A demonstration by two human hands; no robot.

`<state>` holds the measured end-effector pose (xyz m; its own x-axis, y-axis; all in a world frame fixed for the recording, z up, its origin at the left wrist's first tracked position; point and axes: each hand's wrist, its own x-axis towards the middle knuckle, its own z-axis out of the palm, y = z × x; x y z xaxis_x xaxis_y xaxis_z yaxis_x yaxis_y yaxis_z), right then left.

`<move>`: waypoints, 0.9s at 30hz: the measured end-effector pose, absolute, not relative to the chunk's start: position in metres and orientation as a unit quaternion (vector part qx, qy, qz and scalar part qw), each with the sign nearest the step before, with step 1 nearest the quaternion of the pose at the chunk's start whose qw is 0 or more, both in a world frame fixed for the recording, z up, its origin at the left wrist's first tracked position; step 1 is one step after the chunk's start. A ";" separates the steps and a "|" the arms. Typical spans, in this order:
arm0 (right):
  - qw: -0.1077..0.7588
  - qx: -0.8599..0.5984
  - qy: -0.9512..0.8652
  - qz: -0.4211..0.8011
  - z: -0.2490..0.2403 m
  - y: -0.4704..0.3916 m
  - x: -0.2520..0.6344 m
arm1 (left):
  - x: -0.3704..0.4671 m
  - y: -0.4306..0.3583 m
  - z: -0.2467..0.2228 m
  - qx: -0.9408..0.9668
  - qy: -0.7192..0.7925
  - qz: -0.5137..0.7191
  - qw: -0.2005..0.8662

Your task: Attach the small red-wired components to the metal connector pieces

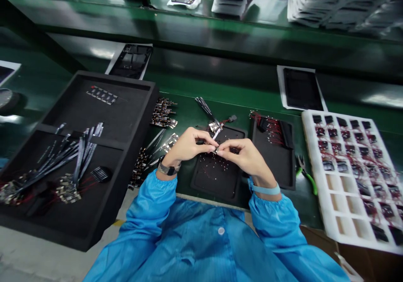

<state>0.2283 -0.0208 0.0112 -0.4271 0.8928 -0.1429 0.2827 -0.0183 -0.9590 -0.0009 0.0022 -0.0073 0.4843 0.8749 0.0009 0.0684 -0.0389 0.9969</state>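
Over a black tray (201,177) strewn with small white-tipped parts, my two hands meet fingertip to fingertip. My left hand (190,146) pinches a small circuit board (216,151) with a flat ribbon cable (217,134) rising from it; the board is mostly hidden by the fingers. On its other side my right hand (241,154) has thumb and forefinger closed at the same spot, and what they grip is too small to make out. Just beyond the fingers lie another small board (214,126) with ribbon cables and a dark connector (233,117) on red wires.
At left a deep black bin (132,101) holds ribbon-cable boards (69,187). Stacked boards (163,113) lie beside it. To the right are a second black tray (272,168) with red-wired parts, green-handled pliers (310,181) and a white compartment tray (324,214). A shelf (189,25) spans the back.
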 end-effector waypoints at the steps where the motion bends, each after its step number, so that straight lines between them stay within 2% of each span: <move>1: 0.277 -0.459 -0.644 0.545 0.012 -0.021 0.228 | -0.001 0.002 -0.008 0.634 0.373 0.345 0.583; 13: 0.272 -0.456 -0.681 0.504 0.012 -0.018 0.231 | -0.003 0.002 -0.003 0.642 0.379 0.354 0.564; 16: 0.339 -0.471 -0.675 0.456 0.012 -0.015 0.238 | -0.004 0.003 0.002 0.634 0.373 0.412 0.538; 20: 0.476 -0.539 -0.566 0.403 0.002 -0.008 0.256 | -0.007 0.006 0.015 0.613 0.387 0.478 0.496; 22: 0.459 -0.541 -0.571 0.412 -0.003 -0.006 0.267 | -0.008 0.006 0.026 0.625 0.404 0.480 0.465; 27: 0.287 -0.476 -0.699 0.449 0.001 -0.012 0.280 | -0.004 0.006 0.066 0.686 0.452 0.458 0.339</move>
<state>0.2804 -0.0120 0.0006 -0.3822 0.9237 -0.0264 0.4082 0.1431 -0.9016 -0.0038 0.0060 0.0659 0.1705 0.9312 0.3221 0.3096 -0.3609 0.8797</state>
